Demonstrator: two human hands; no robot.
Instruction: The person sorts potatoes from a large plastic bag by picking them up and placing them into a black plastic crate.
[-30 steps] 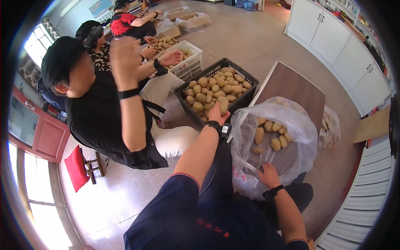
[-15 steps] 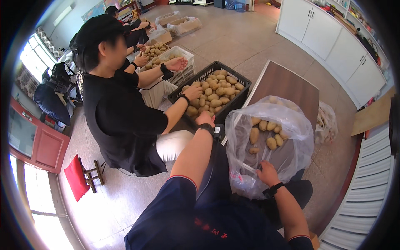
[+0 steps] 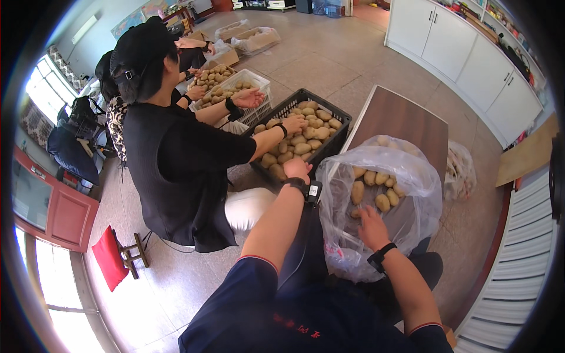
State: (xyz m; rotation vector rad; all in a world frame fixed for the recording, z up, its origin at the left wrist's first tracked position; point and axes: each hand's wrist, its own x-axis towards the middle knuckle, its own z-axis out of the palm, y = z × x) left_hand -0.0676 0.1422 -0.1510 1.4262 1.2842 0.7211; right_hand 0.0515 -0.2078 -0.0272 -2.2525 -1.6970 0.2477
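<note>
My left hand is at the near edge of the black plastic crate, beside the brown potatoes heaped in it. Its fingertips are mostly hidden, so I cannot see whether it grips a potato. Inside the mouth of a clear plastic bag, my right hand has its fingers stretched out. Its fingertips are next to a small potato and hold nothing I can see. Several other potatoes lie further inside the bag, which rests on a brown wooden tabletop.
On my left a seated person in black reaches into the same crate. A white crate of potatoes stands beyond it. Another filled plastic bag lies right of the table. A red-seated stool stands on the floor at left.
My right hand has moved forward from the bag's near edge to the small potato, its fingers extending. My left hand has shifted slightly, staying at the crate. The other person's hand has moved across the potatoes.
</note>
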